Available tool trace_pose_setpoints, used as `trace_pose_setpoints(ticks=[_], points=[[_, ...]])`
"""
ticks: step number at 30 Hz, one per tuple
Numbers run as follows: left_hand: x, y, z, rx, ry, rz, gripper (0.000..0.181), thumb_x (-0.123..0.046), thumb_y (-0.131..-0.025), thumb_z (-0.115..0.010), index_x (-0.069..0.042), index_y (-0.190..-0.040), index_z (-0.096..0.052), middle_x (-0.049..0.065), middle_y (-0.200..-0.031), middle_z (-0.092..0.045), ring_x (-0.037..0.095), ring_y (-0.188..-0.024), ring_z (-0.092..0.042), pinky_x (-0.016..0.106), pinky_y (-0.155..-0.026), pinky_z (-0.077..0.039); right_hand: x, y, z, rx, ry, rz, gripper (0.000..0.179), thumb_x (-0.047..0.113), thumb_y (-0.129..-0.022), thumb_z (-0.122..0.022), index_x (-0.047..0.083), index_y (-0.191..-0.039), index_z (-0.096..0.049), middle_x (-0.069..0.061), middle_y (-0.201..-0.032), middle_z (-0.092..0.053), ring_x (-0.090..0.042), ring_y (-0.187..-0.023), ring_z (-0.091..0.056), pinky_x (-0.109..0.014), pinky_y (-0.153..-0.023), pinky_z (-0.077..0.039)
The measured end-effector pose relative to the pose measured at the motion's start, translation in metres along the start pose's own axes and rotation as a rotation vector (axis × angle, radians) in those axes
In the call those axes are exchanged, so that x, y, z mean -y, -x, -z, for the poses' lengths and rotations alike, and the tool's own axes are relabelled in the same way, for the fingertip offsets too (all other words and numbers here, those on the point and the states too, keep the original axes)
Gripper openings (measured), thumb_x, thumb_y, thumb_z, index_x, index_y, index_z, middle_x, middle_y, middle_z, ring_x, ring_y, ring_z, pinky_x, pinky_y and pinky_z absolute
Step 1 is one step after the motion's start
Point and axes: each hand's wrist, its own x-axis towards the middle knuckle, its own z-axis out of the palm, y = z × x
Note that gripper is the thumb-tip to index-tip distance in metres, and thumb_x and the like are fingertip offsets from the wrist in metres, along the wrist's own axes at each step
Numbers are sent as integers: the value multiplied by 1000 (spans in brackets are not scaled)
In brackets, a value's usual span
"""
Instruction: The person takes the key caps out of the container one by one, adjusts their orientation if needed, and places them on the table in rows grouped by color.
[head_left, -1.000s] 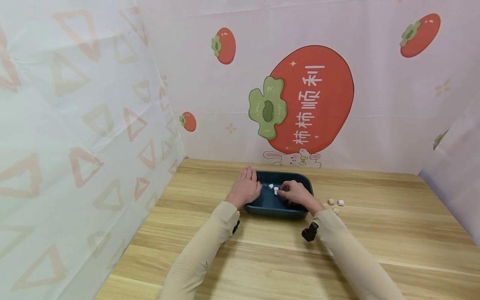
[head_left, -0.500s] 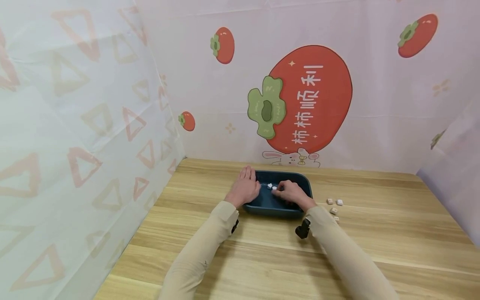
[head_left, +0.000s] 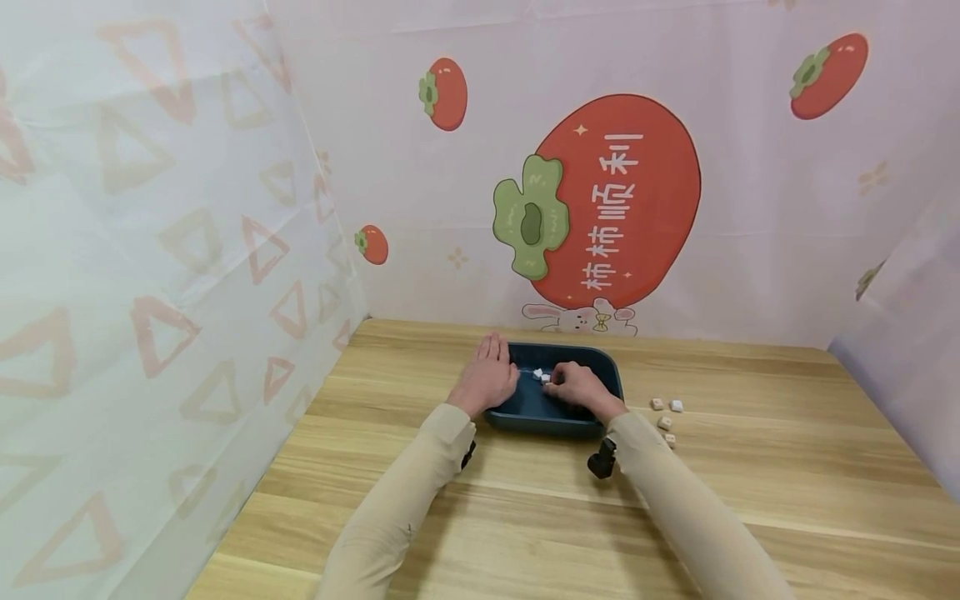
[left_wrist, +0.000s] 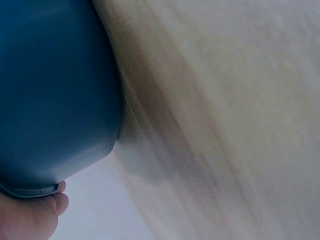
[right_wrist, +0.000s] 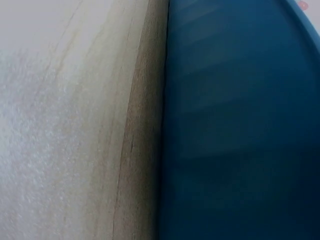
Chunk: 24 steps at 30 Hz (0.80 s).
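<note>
A dark blue rectangular tray (head_left: 547,427) stands on the wooden table. My left hand (head_left: 486,382) rests over its left end with the fingers straight; in the left wrist view, a few fingertips (left_wrist: 61,201) show past the rim. My right hand (head_left: 579,387) reaches into the tray from the right, its thumb and index finger curled together at a small white cube (head_left: 546,379) that they partly cover. Just left of it lies another small white cube (head_left: 537,373). The right wrist view shows only the outer wall of the tray (right_wrist: 235,110) and the tabletop, with no fingers.
Several small cubes lie on the table right of the tray: a white one (head_left: 677,406) and tan ones, such as the tan cube (head_left: 664,423). A printed persimmon backdrop (head_left: 622,200) rises behind the table (head_left: 525,525), and a patterned sheet (head_left: 187,250) hangs at the left.
My right hand has shifted slightly left inside the tray, and the cube at its fingertips has come closer to the other white one. The left hand stays on the tray's left end.
</note>
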Motion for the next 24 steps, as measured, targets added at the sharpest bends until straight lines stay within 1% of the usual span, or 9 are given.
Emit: trace_pose_setpoints(ticks=[3,7,10,15,18,24], points=[[0,0,1,-5,-8,-2,63,-36,-105,-27,2,-155,-20,20,-163,-17,31,-153,-13,42,-125,-14,0,1,1,-7,-11,1,24,29,-93,-67,7,-101,-64,-8,-77,-61,-19,-59,-58,-27,-53,-48],[-1,1,2,-5,-16,0,63,-35,-105,-28,2,-155,-21,20,-163,-17,32,-153,-15,42,-125,-14,1,4,4,-39,-54,21,22,28,-93,-66,7,-99,-63,-8,-79,-63,-19,-61,-59,-27,-56,-50],[-1,2,3,-2,-12,2,63,-36,-105,-28,2,-155,-21,20,-163,-17,32,-153,-15,42,-125,-14,2,7,6,-60,-82,34,21,27,-93,-66,7,-98,-63,-9,-81,-65,-19,-62,-61,-27,-57,-51],[-1,2,3,4,1,4,63,-36,-105,-28,2,-155,-20,19,-164,-16,32,-153,-13,42,-125,-14,5,13,10,-67,-99,49,21,27,-93,-66,7,-97,-63,-9,-83,-68,-17,-62,-64,-28,-58,-53],[-1,2,2,5,5,4,63,-35,-105,-28,2,-155,-19,19,-164,-16,32,-153,-13,41,-125,-13,7,18,15,-71,-114,74,21,26,-94,-65,6,-98,-62,-10,-85,-70,-17,-62,-67,-30,-59,-55],[0,1,1,6,11,4,63,-35,-105,-27,2,-155,-18,20,-164,-14,32,-153,-11,42,-125,-12,7,30,25,-108,-122,127,22,27,-93,-66,6,-99,-62,-10,-85,-71,-17,-62,-69,-31,-65,-58]])
